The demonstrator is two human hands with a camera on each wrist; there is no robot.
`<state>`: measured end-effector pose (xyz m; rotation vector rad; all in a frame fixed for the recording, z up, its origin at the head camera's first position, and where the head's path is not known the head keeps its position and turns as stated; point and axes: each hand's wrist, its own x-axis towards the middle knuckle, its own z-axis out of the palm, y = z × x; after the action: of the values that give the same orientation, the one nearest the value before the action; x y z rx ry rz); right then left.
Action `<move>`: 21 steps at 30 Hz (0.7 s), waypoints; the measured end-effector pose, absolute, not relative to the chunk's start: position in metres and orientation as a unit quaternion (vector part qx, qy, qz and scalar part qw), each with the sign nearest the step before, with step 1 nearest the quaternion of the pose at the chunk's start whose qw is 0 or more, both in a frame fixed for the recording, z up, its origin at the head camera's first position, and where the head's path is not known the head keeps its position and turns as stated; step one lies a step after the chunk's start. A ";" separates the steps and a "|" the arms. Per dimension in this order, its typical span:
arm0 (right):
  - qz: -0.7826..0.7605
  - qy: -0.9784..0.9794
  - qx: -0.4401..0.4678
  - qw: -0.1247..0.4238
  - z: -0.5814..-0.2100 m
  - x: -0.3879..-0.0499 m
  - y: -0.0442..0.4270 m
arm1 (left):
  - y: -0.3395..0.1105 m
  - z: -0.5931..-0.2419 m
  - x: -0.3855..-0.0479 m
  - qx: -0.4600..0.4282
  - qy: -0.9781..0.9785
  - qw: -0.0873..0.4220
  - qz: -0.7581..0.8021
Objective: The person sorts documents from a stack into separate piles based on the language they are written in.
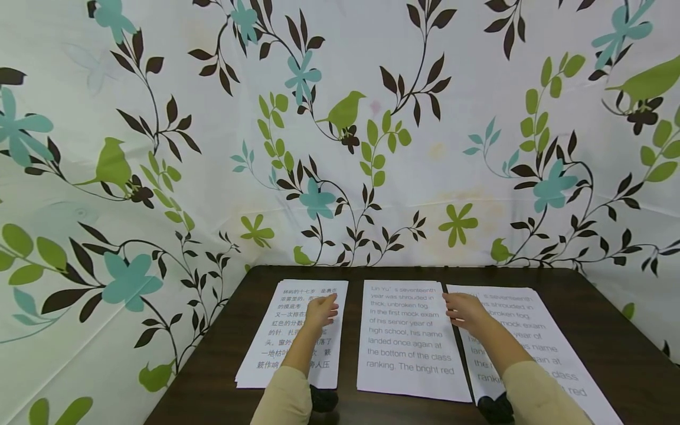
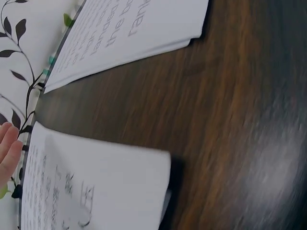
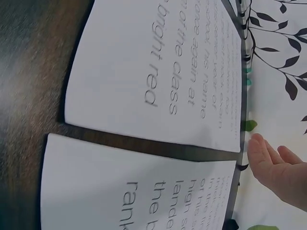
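Three piles of printed paper lie side by side on a dark wooden table. My left hand (image 1: 320, 313) is over the left pile (image 1: 265, 336), which bears Chinese text, its fingers loosely bent and holding nothing. The right hand (image 1: 467, 311) hovers above the upper left part of the right pile (image 1: 555, 360), its fingertips pointing toward the middle pile (image 1: 406, 342). Both of these piles carry large English print. In the right wrist view the right hand (image 3: 276, 167) has relaxed fingers and stands apart from the paper. Only the fingers (image 2: 8, 148) of the left hand show in the left wrist view.
The brown table (image 1: 207, 366) has its far edge against a white cloth backdrop (image 1: 340, 147) printed with leaves, birds and flowers. A wide strip of wood separates the left and middle piles. The gap between the middle and right piles is narrow.
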<state>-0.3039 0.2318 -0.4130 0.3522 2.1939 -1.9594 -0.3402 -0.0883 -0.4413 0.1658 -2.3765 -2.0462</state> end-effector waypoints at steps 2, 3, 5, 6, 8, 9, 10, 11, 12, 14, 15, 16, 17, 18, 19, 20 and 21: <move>-0.657 0.737 0.130 0.091 -0.415 -0.304 0.235 | -0.083 -0.443 -0.340 0.053 -0.755 -0.004 -0.654; -0.655 0.737 0.134 0.092 -0.415 -0.303 0.237 | -0.081 -0.444 -0.339 0.055 -0.753 -0.007 -0.656; -0.653 0.738 0.142 0.095 -0.417 -0.302 0.239 | -0.077 -0.446 -0.339 0.056 -0.752 -0.011 -0.656; -0.651 0.738 0.146 0.096 -0.419 -0.302 0.241 | -0.075 -0.447 -0.339 0.056 -0.752 -0.013 -0.657; -0.648 0.739 0.155 0.097 -0.422 -0.300 0.242 | -0.071 -0.450 -0.338 0.060 -0.751 -0.019 -0.658; -0.647 0.740 0.157 0.098 -0.423 -0.299 0.242 | -0.069 -0.452 -0.338 0.062 -0.752 -0.022 -0.656; -0.646 0.740 0.159 0.098 -0.425 -0.298 0.242 | -0.068 -0.454 -0.337 0.062 -0.752 -0.024 -0.656; -0.644 0.741 0.161 0.098 -0.427 -0.297 0.242 | -0.066 -0.455 -0.337 0.063 -0.752 -0.027 -0.655; -0.642 0.742 0.166 0.098 -0.428 -0.296 0.242 | -0.065 -0.457 -0.336 0.065 -0.753 -0.028 -0.655; -0.642 0.741 0.169 0.101 -0.432 -0.294 0.242 | -0.062 -0.460 -0.334 0.069 -0.754 -0.031 -0.653; -0.639 0.743 0.172 0.100 -0.434 -0.294 0.242 | -0.061 -0.461 -0.333 0.068 -0.755 -0.032 -0.652; -0.637 0.743 0.178 0.099 -0.436 -0.293 0.242 | -0.059 -0.462 -0.332 0.065 -0.755 -0.031 -0.651; -0.634 0.744 0.188 0.098 -0.437 -0.293 0.242 | -0.058 -0.463 -0.332 0.063 -0.757 -0.033 -0.650; -0.634 0.742 0.195 0.099 -0.439 -0.292 0.241 | -0.056 -0.463 -0.331 0.061 -0.758 -0.034 -0.648; -0.630 0.744 0.201 0.099 -0.440 -0.292 0.241 | -0.055 -0.464 -0.330 0.057 -0.760 -0.035 -0.646; -0.625 0.744 0.216 0.097 -0.441 -0.291 0.240 | -0.054 -0.465 -0.329 0.053 -0.762 -0.037 -0.645; -0.621 0.744 0.226 0.095 -0.441 -0.291 0.240 | -0.053 -0.465 -0.328 0.050 -0.763 -0.038 -0.643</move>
<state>-0.2907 0.2395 -0.4414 0.6702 2.2067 -1.8425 -0.3278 -0.0529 -0.4653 0.1608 -2.4578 -2.0711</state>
